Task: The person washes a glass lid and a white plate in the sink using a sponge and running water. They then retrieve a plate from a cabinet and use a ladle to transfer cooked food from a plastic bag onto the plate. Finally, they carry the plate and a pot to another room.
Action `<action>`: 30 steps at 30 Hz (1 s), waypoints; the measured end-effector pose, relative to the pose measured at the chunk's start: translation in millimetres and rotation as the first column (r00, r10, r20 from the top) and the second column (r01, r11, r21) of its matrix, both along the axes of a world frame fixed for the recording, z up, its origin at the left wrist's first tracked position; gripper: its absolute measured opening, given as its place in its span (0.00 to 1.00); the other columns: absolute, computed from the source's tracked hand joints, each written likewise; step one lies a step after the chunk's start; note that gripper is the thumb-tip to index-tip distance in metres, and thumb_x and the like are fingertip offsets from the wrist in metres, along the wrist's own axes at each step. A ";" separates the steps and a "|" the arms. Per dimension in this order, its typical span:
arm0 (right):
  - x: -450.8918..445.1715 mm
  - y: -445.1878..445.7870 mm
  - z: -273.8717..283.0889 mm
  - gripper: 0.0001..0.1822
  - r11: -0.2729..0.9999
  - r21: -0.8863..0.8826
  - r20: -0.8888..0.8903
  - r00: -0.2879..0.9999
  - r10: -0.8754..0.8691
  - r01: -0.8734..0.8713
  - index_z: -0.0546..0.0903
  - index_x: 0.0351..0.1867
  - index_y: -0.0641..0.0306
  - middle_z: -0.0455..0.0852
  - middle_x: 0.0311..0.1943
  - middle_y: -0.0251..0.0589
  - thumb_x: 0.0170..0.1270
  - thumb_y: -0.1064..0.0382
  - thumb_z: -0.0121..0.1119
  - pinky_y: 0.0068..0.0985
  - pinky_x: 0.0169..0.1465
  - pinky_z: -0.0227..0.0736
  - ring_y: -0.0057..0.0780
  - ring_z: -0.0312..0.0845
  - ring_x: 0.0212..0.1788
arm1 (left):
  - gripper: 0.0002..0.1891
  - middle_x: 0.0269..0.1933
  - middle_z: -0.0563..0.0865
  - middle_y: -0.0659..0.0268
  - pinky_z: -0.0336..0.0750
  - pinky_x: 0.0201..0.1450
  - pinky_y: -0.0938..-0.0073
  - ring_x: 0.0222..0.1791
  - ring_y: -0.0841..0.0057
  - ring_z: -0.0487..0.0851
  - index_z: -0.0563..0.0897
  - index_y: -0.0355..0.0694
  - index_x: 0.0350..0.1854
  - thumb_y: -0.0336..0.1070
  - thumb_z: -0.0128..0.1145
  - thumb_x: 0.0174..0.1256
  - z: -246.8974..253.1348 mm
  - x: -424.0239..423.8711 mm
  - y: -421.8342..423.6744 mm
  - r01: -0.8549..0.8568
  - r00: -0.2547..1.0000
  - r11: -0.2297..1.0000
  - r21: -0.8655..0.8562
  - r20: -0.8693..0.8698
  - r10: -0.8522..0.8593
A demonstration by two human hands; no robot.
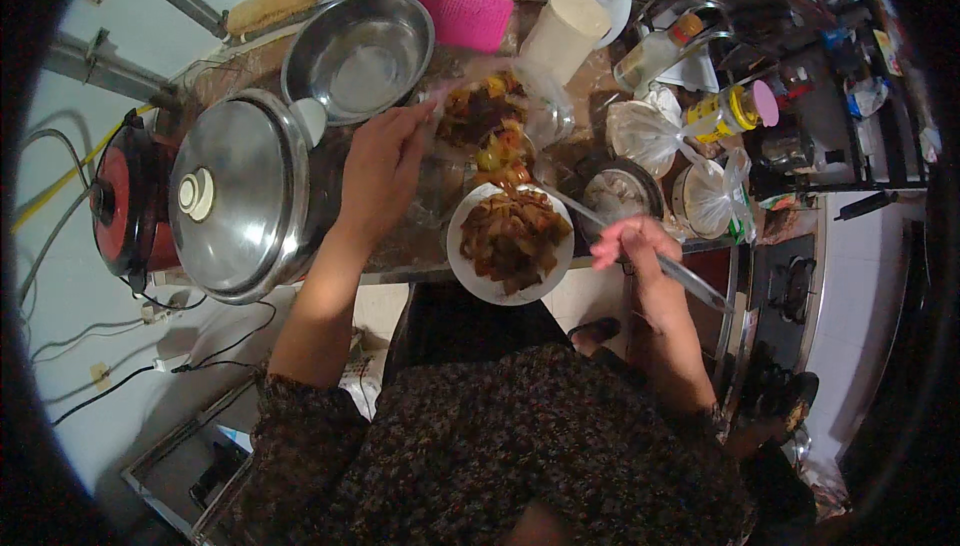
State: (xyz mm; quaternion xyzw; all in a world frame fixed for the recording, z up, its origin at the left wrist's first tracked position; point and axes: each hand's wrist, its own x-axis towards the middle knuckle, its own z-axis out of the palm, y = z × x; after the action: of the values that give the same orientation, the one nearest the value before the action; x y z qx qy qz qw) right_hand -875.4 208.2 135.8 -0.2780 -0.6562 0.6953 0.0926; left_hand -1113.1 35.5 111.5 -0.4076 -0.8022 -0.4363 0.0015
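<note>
My right hand (641, 246) grips the long metal handle of a spoon or ladle (577, 205). Its head is loaded with reddish-yellow cooked food (504, 152), which blurs and hides it. Just below is a white plate (457, 261), heaped with brown cooked pieces (514, 238), at the counter's front edge. Beyond the spoon, more cooked food (480, 111) lies in a clear plastic bag (551, 96); whether a dish supports it is hidden. My left hand (386, 160) reaches along the bag's left side, its fingertips at the bag's edge, seemingly pinching the film.
To the left stand a lidded steel pot (240, 208) and a red-and-black electric cooker (116, 201). A steel basin (360, 58), a pink basket (472, 21) and a cream canister (566, 32) line the back. Bottles (649, 58) and bagged containers (645, 133) crowd the right.
</note>
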 end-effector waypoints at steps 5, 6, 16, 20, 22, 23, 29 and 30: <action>42.2 -10.7 -2.5 0.17 1.000 0.005 0.196 0.980 0.024 -0.026 0.74 0.37 0.68 0.80 0.29 0.39 0.67 0.55 0.40 0.22 0.38 0.72 0.22 0.76 0.32 | 0.13 0.35 0.79 0.57 0.68 0.39 0.71 0.35 0.63 0.76 0.77 0.38 0.46 0.28 0.47 0.58 2.0 0.5 5.3 0.008 1.000 0.999 -0.048 0.010 -0.007; 48.1 -13.6 -9.3 0.17 0.999 0.010 0.184 0.982 0.034 -0.036 0.75 0.36 0.68 0.80 0.30 0.38 0.67 0.56 0.39 0.21 0.39 0.72 0.22 0.76 0.34 | 0.13 0.38 0.79 0.57 0.67 0.43 0.73 0.39 0.64 0.76 0.76 0.38 0.47 0.28 0.47 0.59 3.3 0.2 6.2 0.019 0.999 0.997 -0.079 0.050 -0.015; 65.8 -28.3 -49.4 0.15 0.427 0.810 0.220 0.883 0.414 -0.402 0.75 0.39 0.64 0.76 0.32 0.40 0.45 0.72 0.53 0.29 0.38 0.72 0.36 0.74 0.33 | 0.13 0.35 0.79 0.54 0.69 0.40 0.67 0.37 0.60 0.76 0.77 0.36 0.45 0.29 0.46 0.59 -1.5 4.3 24.6 0.016 0.999 1.000 -0.007 0.048 -0.016; 67.0 -30.3 -51.9 0.16 0.325 0.859 0.212 0.853 0.476 -0.395 0.74 0.40 0.64 0.74 0.31 0.40 0.44 0.71 0.53 0.30 0.38 0.72 0.36 0.74 0.35 | 0.14 0.41 0.79 0.61 0.67 0.48 0.77 0.43 0.73 0.77 0.75 0.39 0.50 0.29 0.46 0.61 -2.4 4.2 23.8 0.049 0.989 0.997 -0.056 0.146 -0.041; 63.9 -29.8 -50.0 0.16 0.333 0.851 0.223 0.854 0.470 -0.405 0.74 0.40 0.65 0.74 0.31 0.41 0.44 0.71 0.53 0.30 0.38 0.72 0.36 0.74 0.35 | 0.15 0.40 0.80 0.62 0.68 0.46 0.78 0.42 0.75 0.77 0.75 0.39 0.50 0.29 0.46 0.61 -6.7 3.4 22.1 0.042 0.993 0.999 -0.034 0.109 -0.038; 63.3 -29.9 -49.1 0.16 0.337 0.847 0.227 0.854 0.467 -0.410 0.74 0.40 0.65 0.74 0.31 0.41 0.44 0.70 0.53 0.30 0.38 0.72 0.36 0.74 0.35 | 0.15 0.39 0.80 0.62 0.68 0.46 0.78 0.41 0.75 0.77 0.75 0.39 0.50 0.30 0.46 0.61 -5.4 4.3 21.3 0.034 0.992 0.998 -0.055 0.124 -0.027; 66.6 -21.1 -52.7 0.16 0.306 0.848 0.264 0.845 0.464 -0.433 0.75 0.39 0.65 0.74 0.30 0.41 0.43 0.71 0.53 0.30 0.38 0.72 0.37 0.74 0.33 | 0.14 0.38 0.79 0.54 0.69 0.43 0.69 0.38 0.61 0.77 0.77 0.37 0.47 0.30 0.47 0.58 4.5 8.2 23.3 0.016 0.983 0.998 -0.053 0.185 -0.006; 67.9 -19.4 -54.1 0.16 0.301 0.855 0.250 0.846 0.472 -0.421 0.75 0.39 0.65 0.75 0.30 0.41 0.43 0.72 0.54 0.30 0.37 0.72 0.37 0.74 0.33 | 0.14 0.38 0.79 0.54 0.69 0.43 0.69 0.38 0.61 0.77 0.76 0.37 0.47 0.30 0.47 0.58 2.9 7.4 23.2 0.020 0.984 0.998 -0.052 0.180 -0.010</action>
State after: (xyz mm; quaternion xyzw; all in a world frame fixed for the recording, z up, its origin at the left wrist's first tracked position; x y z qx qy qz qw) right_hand -807.5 188.8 81.6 0.0226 -0.9670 0.2503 0.0431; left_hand -1105.6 58.7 114.4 -0.3726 -0.8073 -0.4498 -0.0849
